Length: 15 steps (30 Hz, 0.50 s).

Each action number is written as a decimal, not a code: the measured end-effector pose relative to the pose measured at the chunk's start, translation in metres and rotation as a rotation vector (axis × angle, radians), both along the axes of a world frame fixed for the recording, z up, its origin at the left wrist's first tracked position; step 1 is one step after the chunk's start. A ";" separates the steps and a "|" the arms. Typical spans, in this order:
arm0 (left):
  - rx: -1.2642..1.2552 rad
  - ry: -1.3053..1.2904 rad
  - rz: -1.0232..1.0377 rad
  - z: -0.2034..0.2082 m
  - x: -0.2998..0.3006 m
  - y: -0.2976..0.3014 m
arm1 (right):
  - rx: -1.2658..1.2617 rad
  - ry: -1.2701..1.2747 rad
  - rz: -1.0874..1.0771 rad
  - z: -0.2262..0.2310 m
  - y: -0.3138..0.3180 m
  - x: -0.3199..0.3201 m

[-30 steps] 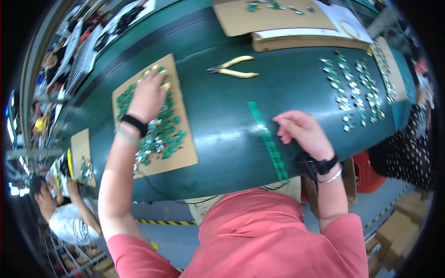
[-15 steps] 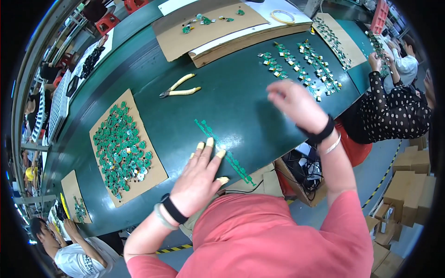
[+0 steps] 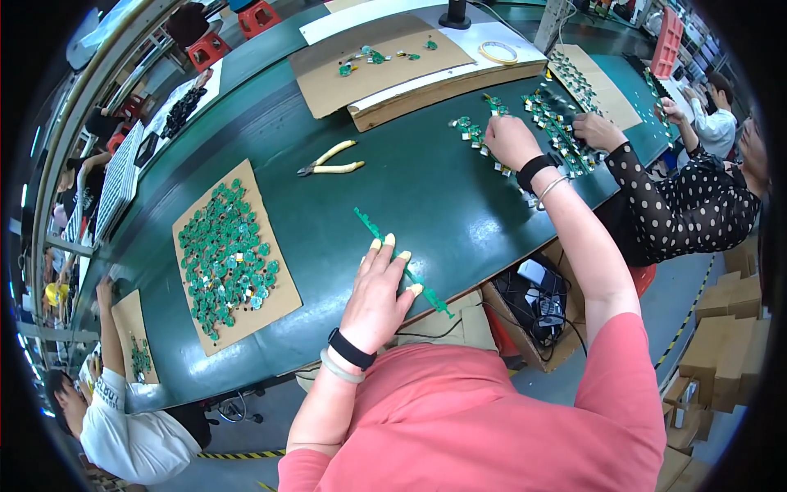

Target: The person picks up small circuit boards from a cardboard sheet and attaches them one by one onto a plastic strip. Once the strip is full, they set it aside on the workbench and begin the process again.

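Note:
My left hand (image 3: 381, 283) lies flat on the green table with its fingers spread. Yellow covers sit on its fingertips, which press on a thin green circuit board strip (image 3: 429, 298). Farther right, my right hand (image 3: 513, 143) is closed, its curled fingers down at a row of populated circuit boards (image 3: 504, 170); the hand hides the fingertips and anything between them. Beside it lie another short row (image 3: 469, 131) and a longer row of boards (image 3: 557, 131). A co-worker's hand (image 3: 597, 131) reaches to the right side of the longer row.
Yellow-handled cutters (image 3: 332, 160) lie beyond my left hand. To the left, a cardboard sheet (image 3: 283, 299) carries many small round green boards. At the back stands a raised white board (image 3: 393, 97) with cardboard and a tape roll (image 3: 498, 53). A box of cables (image 3: 533, 332) stands below the table edge.
My right hand has moved down onto the circuit board rows. A co-worker's hand has come in at the right of them. My left hand stays on the strip.

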<state>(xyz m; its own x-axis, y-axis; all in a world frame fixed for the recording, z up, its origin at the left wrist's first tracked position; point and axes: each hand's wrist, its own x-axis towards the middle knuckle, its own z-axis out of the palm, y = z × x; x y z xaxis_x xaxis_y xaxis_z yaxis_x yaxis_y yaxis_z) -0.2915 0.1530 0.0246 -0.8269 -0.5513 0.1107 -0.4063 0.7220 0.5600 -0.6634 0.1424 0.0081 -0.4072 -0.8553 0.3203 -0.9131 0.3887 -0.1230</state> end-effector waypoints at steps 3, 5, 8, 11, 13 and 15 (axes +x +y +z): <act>0.046 0.065 0.020 -0.005 0.006 -0.002 | 0.005 -0.363 -0.014 0.011 0.006 0.016; 0.067 0.099 0.033 -0.006 0.008 -0.006 | -0.027 -0.404 0.012 0.025 0.012 0.033; 0.226 0.233 0.089 -0.006 0.011 -0.014 | -0.081 -0.486 0.061 0.049 0.027 0.060; 0.499 0.375 0.173 -0.019 0.015 -0.027 | -0.127 -0.691 0.206 0.076 0.041 0.091; 0.636 0.449 0.220 -0.021 0.018 -0.035 | -0.185 -1.100 0.285 0.096 0.051 0.118; 0.787 0.576 0.272 -0.021 0.022 -0.043 | -0.205 -1.213 0.315 0.110 0.060 0.150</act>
<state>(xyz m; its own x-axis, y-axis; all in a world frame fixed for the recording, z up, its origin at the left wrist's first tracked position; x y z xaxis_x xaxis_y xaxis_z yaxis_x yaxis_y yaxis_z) -0.2697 0.1097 0.0040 -0.5979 -0.8012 -0.0231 -0.0198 -0.0140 0.9997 -0.5134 0.2020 0.1185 -0.3200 -0.9471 0.0234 -0.2219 0.0509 -0.9737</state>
